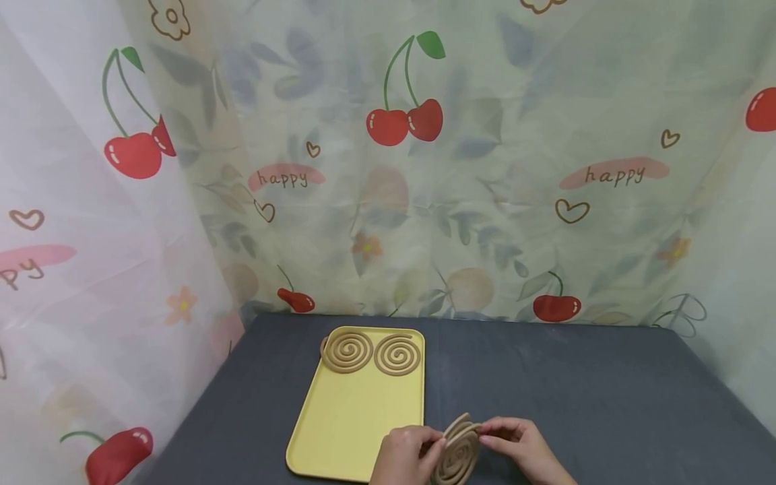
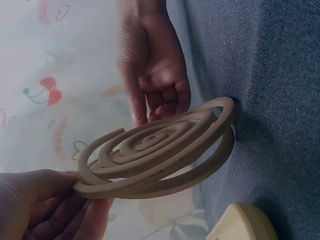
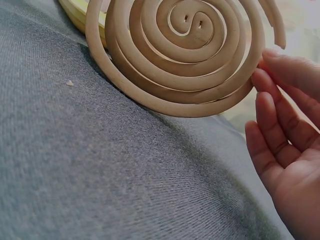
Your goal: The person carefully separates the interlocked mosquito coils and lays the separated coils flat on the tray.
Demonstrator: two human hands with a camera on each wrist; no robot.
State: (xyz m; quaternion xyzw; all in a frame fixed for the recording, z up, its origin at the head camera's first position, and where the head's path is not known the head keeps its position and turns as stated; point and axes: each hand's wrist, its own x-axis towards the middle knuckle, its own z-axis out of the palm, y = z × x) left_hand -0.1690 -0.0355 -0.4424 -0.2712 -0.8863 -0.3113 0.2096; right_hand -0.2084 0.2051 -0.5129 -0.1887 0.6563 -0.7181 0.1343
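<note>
Between both hands, a brown mosquito coil (image 1: 459, 458), apparently two nested spirals, stands tilted near the table's front. My left hand (image 1: 405, 453) pinches its outer ring between thumb and fingers, as the left wrist view shows from the side. On the opposite edge, my right hand (image 1: 524, 448) pinches the coil (image 3: 185, 111) with thumb and forefinger, the other fingers loosely curled. The lower rim comes right down at the dark cloth in the left wrist view. Two flat coils, one left (image 1: 347, 351) and one right (image 1: 397, 355), lie at the far end of the yellow tray (image 1: 358, 411).
The tray lies left of the held coil, its near right part behind my left hand. The left flat coil overhangs the tray's left edge slightly. Dark grey cloth (image 1: 576, 391) covers the table, and a cherry-patterned curtain (image 1: 461, 222) surrounds its back and sides.
</note>
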